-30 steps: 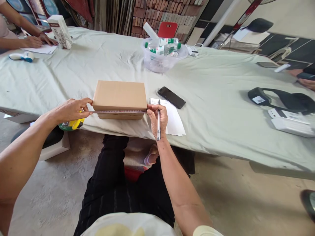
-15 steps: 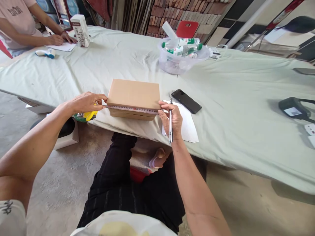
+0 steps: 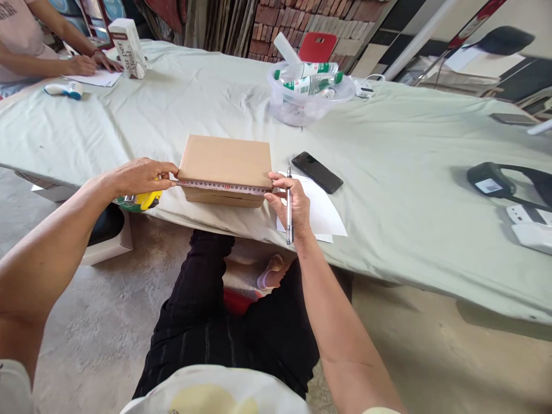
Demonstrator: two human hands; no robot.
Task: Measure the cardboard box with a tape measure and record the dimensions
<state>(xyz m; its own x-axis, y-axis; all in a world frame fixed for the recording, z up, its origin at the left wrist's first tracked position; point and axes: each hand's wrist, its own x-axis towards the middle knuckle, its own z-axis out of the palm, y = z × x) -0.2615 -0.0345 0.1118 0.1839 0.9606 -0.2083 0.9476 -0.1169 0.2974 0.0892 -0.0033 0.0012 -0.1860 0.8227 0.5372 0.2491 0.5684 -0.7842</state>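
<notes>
A closed brown cardboard box (image 3: 227,156) sits near the table's front edge. Along its near top edge runs the printed blade of a tape measure (image 3: 218,186). My left hand (image 3: 140,177) is closed on the blade at the box's left corner, and the yellow and green tape case (image 3: 146,200) hangs just below that hand. At the right corner my right hand (image 3: 295,207) pinches the blade's other end between thumb and finger. A pen (image 3: 289,210) is also held in my right hand, pointing away from me. Sheets of white paper (image 3: 325,215) lie partly under that hand.
A black phone (image 3: 318,172) lies right of the box. Behind stands a clear plastic basin (image 3: 293,112) with bottles. Farther left are a white carton (image 3: 128,49), a white-and-blue device (image 3: 64,89) and another person's hands (image 3: 97,62) on paper. A black strapped device (image 3: 489,179) lies right.
The whole view has shifted slightly, so everything appears a little farther left. Both hands keep the tape along the box edge, and the tape case sits a bit farther below my left hand.
</notes>
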